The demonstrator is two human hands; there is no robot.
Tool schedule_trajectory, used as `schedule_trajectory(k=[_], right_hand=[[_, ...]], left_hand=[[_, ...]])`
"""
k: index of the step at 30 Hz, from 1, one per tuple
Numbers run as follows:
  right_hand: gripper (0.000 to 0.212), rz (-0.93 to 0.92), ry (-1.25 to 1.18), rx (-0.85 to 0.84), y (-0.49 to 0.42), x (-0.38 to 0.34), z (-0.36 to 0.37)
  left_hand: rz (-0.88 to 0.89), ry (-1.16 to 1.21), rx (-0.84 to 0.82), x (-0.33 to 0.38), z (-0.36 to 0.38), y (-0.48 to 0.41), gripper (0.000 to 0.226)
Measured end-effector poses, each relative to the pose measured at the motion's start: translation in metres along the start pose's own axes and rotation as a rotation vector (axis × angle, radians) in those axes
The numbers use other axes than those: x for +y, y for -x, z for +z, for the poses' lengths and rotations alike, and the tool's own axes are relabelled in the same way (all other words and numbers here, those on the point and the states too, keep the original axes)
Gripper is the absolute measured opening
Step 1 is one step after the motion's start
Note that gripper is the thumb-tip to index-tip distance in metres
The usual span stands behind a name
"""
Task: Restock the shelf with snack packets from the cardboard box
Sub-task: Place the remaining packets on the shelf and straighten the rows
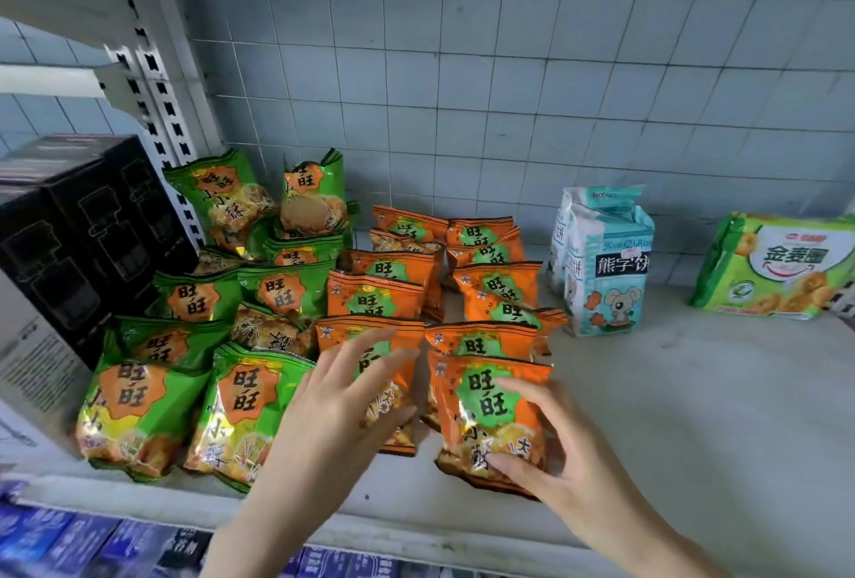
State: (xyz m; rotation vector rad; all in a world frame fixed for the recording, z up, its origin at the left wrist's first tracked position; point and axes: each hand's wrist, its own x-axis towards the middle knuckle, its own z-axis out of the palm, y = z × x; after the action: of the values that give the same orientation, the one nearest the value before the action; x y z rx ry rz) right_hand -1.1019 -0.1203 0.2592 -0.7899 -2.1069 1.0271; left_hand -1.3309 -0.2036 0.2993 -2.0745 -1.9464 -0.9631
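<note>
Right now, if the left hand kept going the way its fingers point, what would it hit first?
The left hand would meet the orange packet directly ahead; it may already touch it. More orange packets stand behind.

About ten green snack packets (139, 411), some overlapping, fill the left of the frame; roughly eleven orange snack packets (374, 300) sit at centre. To the right are two pale blue biscuit bags (606, 272) and one green-and-white biscuit pack (777, 267). Two black boxes (92, 226) show at far left.
</note>
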Motion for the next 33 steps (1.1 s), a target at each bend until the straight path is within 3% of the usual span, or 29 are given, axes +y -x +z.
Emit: schedule_trajectory(k=[2, 4, 8, 11, 15, 26, 33], right_hand=[[0.061, -0.003, 0.104, -0.006, 0.002, 0.002, 0.002], [0.067, -0.018, 0.293, 0.010, 0.003, 0.004, 0.004], [0.082, -0.117, 0.584, 0.136, 0.002, 0.006, 0.005], [0.071, -0.227, 0.661, 0.195, -0.002, 0.003, 0.006], [0.062, -0.215, 0.751, 0.198, -0.009, 0.000, 0.005], [0.062, -0.149, 0.736, 0.112, -0.008, -0.003, 0.001], [0.058, -0.121, 0.425, 0.007, -0.004, -0.001, -0.015]], left_hand=[[0.060, -0.270, -0.109, -0.001, 0.003, -0.001, 0.074], [0.079, -0.370, -0.174, -0.003, 0.007, -0.001, 0.086], [0.089, -0.418, -0.225, -0.012, 0.016, 0.000, 0.093], [0.061, -0.399, -0.260, -0.015, 0.021, 0.002, 0.094], [0.040, -0.386, -0.270, -0.018, 0.024, 0.003, 0.094], [0.006, -0.350, -0.275, -0.005, 0.015, -0.003, 0.090], [-0.048, -0.246, -0.224, 0.012, 0.001, -0.011, 0.067]])
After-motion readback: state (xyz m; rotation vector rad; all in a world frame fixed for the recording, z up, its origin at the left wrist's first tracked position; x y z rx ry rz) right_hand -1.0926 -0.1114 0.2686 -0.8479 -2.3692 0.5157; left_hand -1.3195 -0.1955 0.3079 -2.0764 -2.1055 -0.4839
